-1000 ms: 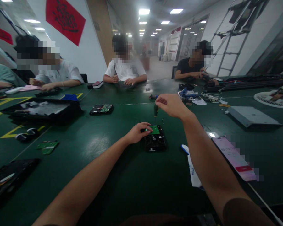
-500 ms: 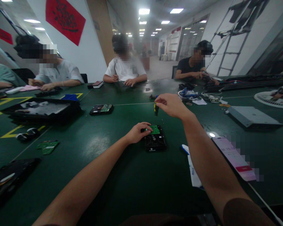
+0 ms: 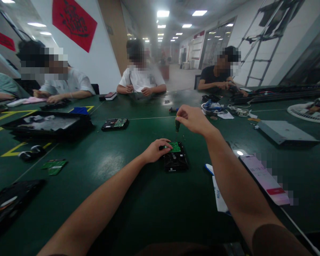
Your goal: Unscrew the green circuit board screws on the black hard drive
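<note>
A black hard drive (image 3: 176,161) with a green circuit board (image 3: 175,147) on its upper face lies on the table in front of me. My left hand (image 3: 156,150) grips its left side, fingers reaching over onto the board and thumb by the near edge. Above the drive's far end, my right hand (image 3: 191,119) pinches the top of a screwdriver (image 3: 177,125), which stands upright with its shaft pointing down at the board. The exact spot where the tip meets the board is too small to tell. A few tiny screws (image 3: 184,137) lie just beyond the drive.
Another hard drive (image 3: 115,124) lies farther left, near a black tray (image 3: 48,124). A loose green board (image 3: 54,166) is at left. By my right forearm are a phone (image 3: 264,177) and a blue-white packet (image 3: 219,195); a grey metal box (image 3: 288,132) is beyond. Several people sit opposite.
The screwdriver handle has turned a little in my right hand, its yellow marking now less visible. My right fingers have shifted slightly. The left hand and drive stay put.
</note>
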### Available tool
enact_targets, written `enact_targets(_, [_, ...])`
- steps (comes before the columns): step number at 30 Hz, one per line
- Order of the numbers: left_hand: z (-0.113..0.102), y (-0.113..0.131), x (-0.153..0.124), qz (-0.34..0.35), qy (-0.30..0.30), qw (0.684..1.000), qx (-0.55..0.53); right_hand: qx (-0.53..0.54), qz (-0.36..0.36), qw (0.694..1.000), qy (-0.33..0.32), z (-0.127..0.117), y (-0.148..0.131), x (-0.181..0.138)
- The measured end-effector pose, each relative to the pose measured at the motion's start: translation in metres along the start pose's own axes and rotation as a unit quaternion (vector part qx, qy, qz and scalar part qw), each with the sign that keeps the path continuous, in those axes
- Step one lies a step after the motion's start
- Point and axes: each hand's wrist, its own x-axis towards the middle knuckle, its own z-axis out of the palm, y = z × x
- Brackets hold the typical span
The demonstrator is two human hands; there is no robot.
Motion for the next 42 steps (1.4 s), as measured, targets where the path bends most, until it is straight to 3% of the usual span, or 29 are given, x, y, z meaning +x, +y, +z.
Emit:
enact_targets(10, [-0.0007,0.0018,-0.0001,-0.005,-0.002,1.0,0.002,-0.006,-0.014,1.0,-0.02,-0.0015,-0.0004,-0.0004])
enact_targets(31, [-0.0009,0.0034,-0.0003,-0.01,0.003,1.0,-0.007,-0.008,0.02,1.0,0.009,-0.0013,-0.0016,0.0003])
enact_targets(42, [-0.0008,0.0004,-0.0005,-0.008,0.001,1.0,-0.002,-0.035,-0.005,0.999,0.01,-0.0007,0.0033,0.0003])
